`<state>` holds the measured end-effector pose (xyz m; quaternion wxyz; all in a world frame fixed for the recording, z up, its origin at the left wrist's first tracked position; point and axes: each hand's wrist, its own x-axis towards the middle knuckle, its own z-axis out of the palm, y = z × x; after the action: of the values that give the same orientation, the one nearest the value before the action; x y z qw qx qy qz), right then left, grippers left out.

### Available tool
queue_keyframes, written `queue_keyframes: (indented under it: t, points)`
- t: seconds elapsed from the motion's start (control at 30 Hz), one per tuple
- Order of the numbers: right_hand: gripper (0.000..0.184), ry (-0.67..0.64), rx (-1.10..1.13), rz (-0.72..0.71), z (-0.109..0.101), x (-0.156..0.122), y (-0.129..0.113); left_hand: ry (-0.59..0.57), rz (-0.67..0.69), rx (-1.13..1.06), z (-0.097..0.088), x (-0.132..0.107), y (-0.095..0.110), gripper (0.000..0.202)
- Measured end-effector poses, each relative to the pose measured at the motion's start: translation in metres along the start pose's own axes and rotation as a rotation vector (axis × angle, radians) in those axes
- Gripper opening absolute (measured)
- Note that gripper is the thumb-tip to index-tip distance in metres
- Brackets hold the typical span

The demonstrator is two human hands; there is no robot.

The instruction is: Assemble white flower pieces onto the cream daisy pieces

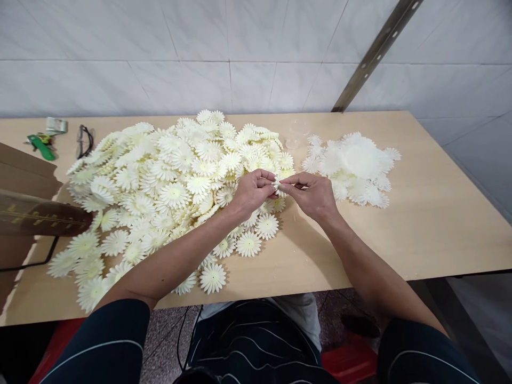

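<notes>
A: Far left of the pale wood-look counter [432, 229]?
B: Brown cardboard [24, 162], and in front of it a dark brown cylinder with gold markings [44, 214], its right end close to the flowers. Behind: a green-handled tool [43, 148], a small white-and-green box [56, 125], black-framed eyeglasses [84, 141].
A: Next, rightward?
B: A broad heap of pale yellow, many-petalled flower shapes [176, 194], overlapping, some stacked. Strays lie toward the front edge. Material uncertain.
A: And the hands?
B: At the heap's right side. Left hand [252, 191], fingers curled, pinches the left side of a small pale yellow flower piece [279, 184]. Right hand [317, 196] pinches the same piece from its right, thumb and forefinger together. Fingertips nearly meet. The piece sits between them, partly covered, in front of the heap; whether it is one layer or several, cannot tell.
A: Beyond the right hand?
B: Toward the back, a clear, rounded plastic-looking piece [299, 127]. Then a smaller heap of whitish, translucent petalled shapes [356, 165], apart from the yellow one. Behind it, a perforated metal strip [374, 58] slants up against white marbled tiles [260, 32].
</notes>
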<state>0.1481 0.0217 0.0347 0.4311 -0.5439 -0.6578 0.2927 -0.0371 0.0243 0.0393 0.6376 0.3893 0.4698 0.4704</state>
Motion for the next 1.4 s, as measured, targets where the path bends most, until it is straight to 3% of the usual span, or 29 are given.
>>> queue_keyframes:
  t: [0.13, 0.37, 0.53, 0.67, 0.93, 1.03, 1.1, 1.2, 1.27, 1.33, 1.4]
  points:
    - [0.023, 0.030, -0.006, -0.032, 0.003, -0.001, 0.001, 0.001, 0.017, 0.018, 0.000, -0.001, 0.000, 0.026]
    - [0.031, -0.018, 0.009, 0.094, 0.000, -0.001, 0.001, 0.005, 0.015, 0.018, 0.001, -0.001, 0.002, 0.023]
    - [0.052, -0.048, 0.305, 0.234, 0.001, 0.005, 0.002, -0.008, 0.064, 0.019, 0.000, 0.001, -0.002, 0.026]
    - [0.068, 0.009, 0.549, 0.285, -0.009, 0.014, 0.002, 0.016, 0.083, 0.023, -0.002, 0.003, -0.005, 0.026]
    - [0.069, -0.068, 0.620, 0.262, -0.028, 0.020, 0.001, 0.039, 0.069, 0.004, -0.002, 0.002, -0.003, 0.024]
    - [0.057, -0.015, 0.515, 0.196, -0.033, 0.019, 0.005, 0.045, 0.050, 0.012, -0.002, 0.002, -0.002, 0.024]
    - [0.043, 0.145, 0.303, 0.125, -0.045, 0.021, 0.012, 0.037, 0.050, 0.018, -0.002, 0.002, -0.002, 0.024]
    - [0.021, 0.465, -0.182, -0.042, -0.075, 0.026, 0.024, 0.016, 0.059, 0.018, -0.003, 0.003, -0.004, 0.025]
    - [0.019, 0.574, -0.426, -0.125, -0.091, 0.029, 0.028, 0.008, 0.066, 0.015, -0.004, 0.004, -0.005, 0.024]
    - [0.021, 0.572, -0.480, -0.157, -0.093, 0.027, 0.026, 0.004, 0.067, 0.018, -0.004, 0.004, -0.006, 0.024]
    - [0.020, 0.424, -0.372, -0.186, -0.078, 0.022, 0.018, -0.003, 0.063, 0.024, -0.004, 0.004, -0.007, 0.025]
